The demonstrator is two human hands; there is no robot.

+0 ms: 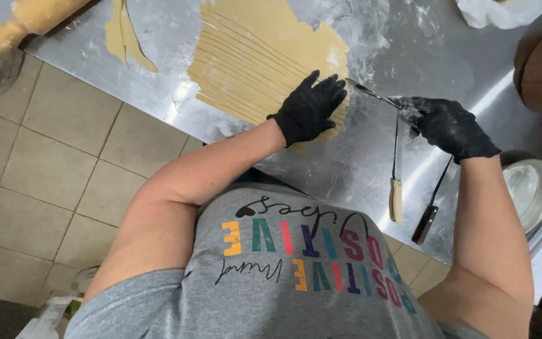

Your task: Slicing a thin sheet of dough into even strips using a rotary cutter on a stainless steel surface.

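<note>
A sheet of rolled dough (265,50), cut into strips, lies on a floured steel table (359,163). The gloved left hand (308,110) presses flat on it. The gloved right hand (450,125) grips what seems a thin blade (371,94), its handle hidden.

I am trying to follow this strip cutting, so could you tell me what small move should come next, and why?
Probably draw the knife along the dough for another strip. The left hand presses the dough's near end flat, the right hand holds the knife with its tip beside that hand, and parallel cuts already cross most of the sheet.
</note>
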